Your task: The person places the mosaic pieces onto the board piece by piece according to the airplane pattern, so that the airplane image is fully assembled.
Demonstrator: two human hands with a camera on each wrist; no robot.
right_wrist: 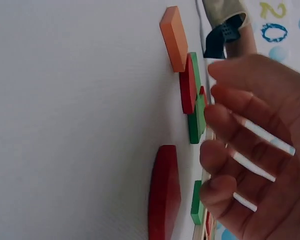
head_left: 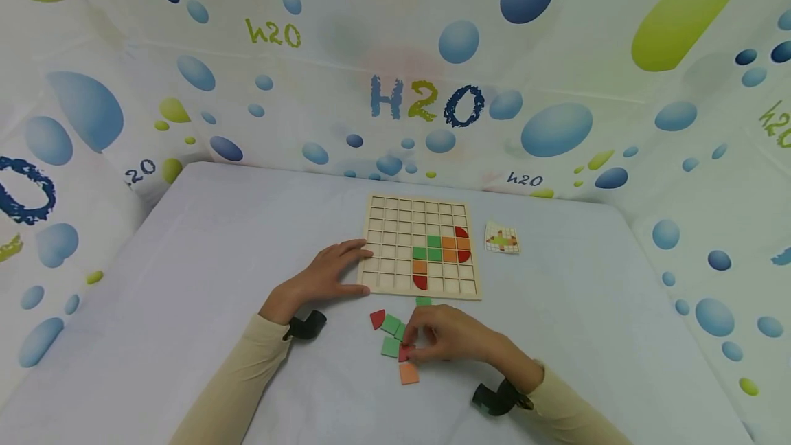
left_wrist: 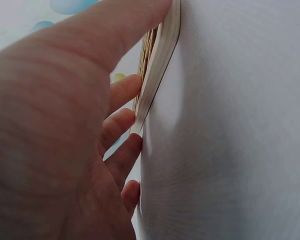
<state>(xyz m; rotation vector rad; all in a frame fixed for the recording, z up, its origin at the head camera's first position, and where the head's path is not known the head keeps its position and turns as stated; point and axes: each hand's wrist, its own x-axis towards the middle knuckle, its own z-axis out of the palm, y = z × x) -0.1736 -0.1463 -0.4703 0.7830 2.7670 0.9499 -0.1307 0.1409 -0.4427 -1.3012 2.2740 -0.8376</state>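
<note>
A wooden grid board (head_left: pixel 389 225) lies on the white table, with green, orange and red tiles in its right half. My left hand (head_left: pixel 324 273) rests at the board's left edge, its fingertips and thumb touching the frame, as the left wrist view shows too. My right hand (head_left: pixel 454 335) hovers over loose tiles in front of the board. Its fingers are loosely bent, with no tile visible between them. Below the fingertips lies a red tile (right_wrist: pixel 188 87), beside green tiles (head_left: pixel 391 347) and an orange square tile (head_left: pixel 409 374). Another red tile (right_wrist: pixel 164 197) lies under the palm.
A small pattern card (head_left: pixel 502 239) lies right of the board. One red rounded tile (head_left: pixel 377 319) sits left of the loose group, and a green tile (head_left: pixel 423 301) lies at the board's front edge. A printed curtain (head_left: pixel 346 40) hangs behind the table.
</note>
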